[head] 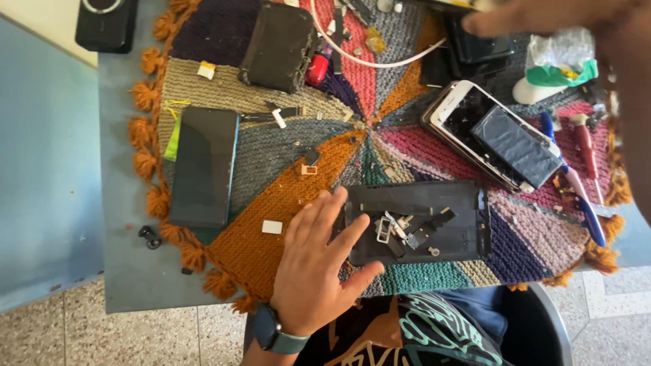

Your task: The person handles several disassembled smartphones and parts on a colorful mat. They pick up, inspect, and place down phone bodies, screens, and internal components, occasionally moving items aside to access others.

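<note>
My left hand point(317, 261) lies flat with fingers spread on the colourful knitted mat point(271, 152), its fingertips touching the left edge of an opened black phone frame point(468, 227). Small metal parts and flex pieces point(407, 230) lie inside that frame. My right hand point(542, 13) reaches across the top right, blurred, above a dark phone point(475, 47); whether it holds anything is unclear. An opened white phone point(498, 135) with a black battery lies to the right of centre.
A black phone point(202, 166) lies face down at left. A dark worn case point(278, 46), a red object point(317, 70) and a white cable point(359, 61) are at the back. Screwdrivers point(583, 190) and a plastic bag point(559, 57) sit at right. The grey table point(122, 224) ends at left.
</note>
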